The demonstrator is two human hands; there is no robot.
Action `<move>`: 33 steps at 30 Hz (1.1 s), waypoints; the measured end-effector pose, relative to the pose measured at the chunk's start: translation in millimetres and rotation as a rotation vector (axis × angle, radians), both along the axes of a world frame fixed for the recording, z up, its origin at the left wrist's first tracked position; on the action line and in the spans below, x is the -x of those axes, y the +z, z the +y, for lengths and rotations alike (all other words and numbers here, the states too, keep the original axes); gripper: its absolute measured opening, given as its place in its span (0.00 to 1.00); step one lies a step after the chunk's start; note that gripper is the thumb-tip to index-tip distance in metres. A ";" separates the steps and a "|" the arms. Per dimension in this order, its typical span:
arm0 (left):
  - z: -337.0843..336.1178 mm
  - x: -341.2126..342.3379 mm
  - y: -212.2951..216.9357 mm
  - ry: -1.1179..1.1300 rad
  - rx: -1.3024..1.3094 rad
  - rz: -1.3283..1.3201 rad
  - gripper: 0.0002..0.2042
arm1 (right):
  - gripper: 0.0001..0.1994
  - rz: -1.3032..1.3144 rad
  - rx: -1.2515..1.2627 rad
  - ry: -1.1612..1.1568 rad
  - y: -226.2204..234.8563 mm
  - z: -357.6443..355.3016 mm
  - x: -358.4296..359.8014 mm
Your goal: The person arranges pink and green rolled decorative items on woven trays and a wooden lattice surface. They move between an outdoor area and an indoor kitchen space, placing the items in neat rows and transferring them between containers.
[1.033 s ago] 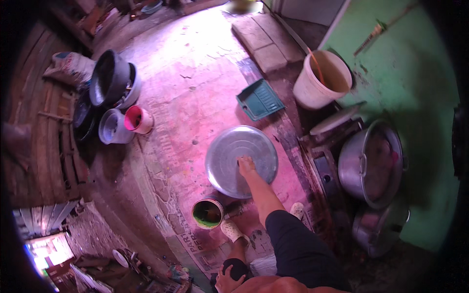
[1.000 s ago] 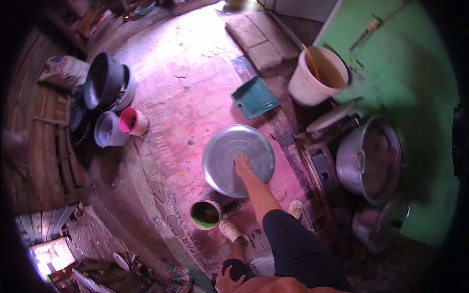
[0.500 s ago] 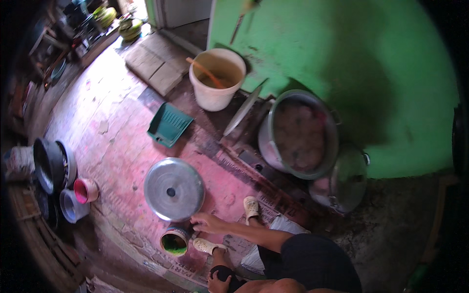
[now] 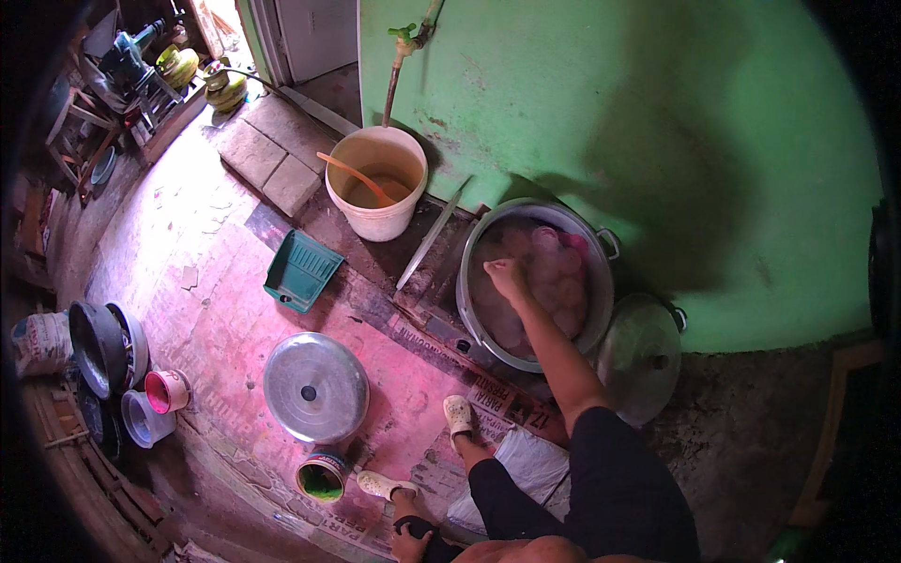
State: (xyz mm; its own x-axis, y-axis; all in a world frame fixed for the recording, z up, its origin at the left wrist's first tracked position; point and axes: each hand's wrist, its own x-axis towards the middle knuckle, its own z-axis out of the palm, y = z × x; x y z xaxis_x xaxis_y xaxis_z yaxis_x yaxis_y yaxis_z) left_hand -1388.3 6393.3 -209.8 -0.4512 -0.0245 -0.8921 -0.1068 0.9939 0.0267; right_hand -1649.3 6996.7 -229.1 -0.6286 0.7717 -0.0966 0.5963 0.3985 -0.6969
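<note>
My right hand (image 4: 508, 278) hangs over the large metal pot (image 4: 466, 315), its fingers drawn together. Whatever they pinch, if anything, is hidden. Inside the pot, several pale round pieces (image 4: 563, 293) lie close together under what looks like cloudy liquid or steam, with a pink patch (image 4: 573, 246) at the far right. Resting on my knee is my left hand (image 4: 411, 542), fingers spread and holding nothing. On the floor in front of me stands a small tub (image 4: 322, 477) with bright green stuff inside, just below a round metal lid (image 4: 316, 387).
A white bucket (image 4: 380, 223) with an orange ladle (image 4: 361, 176) stands by the green wall. A green dustpan-like tray (image 4: 302, 270) lies left of it. Another metal lid (image 4: 642, 361) leans beside the pot. Basins (image 4: 97, 349) and a pink-rimmed tub (image 4: 166, 392) sit far left.
My right hand has moved from beside the green-filled tub up and right to above the pot, its fingers now closed. My left hand stays on the knee. The view has shifted slightly.
</note>
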 end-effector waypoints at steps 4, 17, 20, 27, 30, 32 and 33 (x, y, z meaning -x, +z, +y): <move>10.4 -2.3 0.8 -0.003 0.007 -0.015 0.39 | 0.13 -0.299 0.067 -0.027 -60.3 20.5 25.6; 9.8 -11.2 3.9 0.025 0.054 -0.059 0.38 | 0.08 -0.109 0.314 -0.223 103.9 122.0 -148.8; 4.1 -8.9 4.1 0.029 0.026 -0.057 0.38 | 0.06 -0.036 0.387 -0.358 138.9 127.8 -187.9; -15.6 -4.0 1.5 0.059 -0.104 -0.059 0.37 | 0.06 -0.002 0.233 -0.605 205.9 145.1 -286.0; -22.3 -4.4 4.0 0.073 -0.142 -0.072 0.35 | 0.07 -0.058 0.194 -0.676 225.2 151.2 -325.1; -27.1 -6.1 2.0 0.052 -0.185 -0.078 0.34 | 0.07 -0.068 0.152 -0.703 233.4 158.5 -354.4; -33.8 -9.5 -1.1 0.029 -0.212 -0.073 0.34 | 0.07 -0.075 0.118 -0.737 235.7 159.1 -364.4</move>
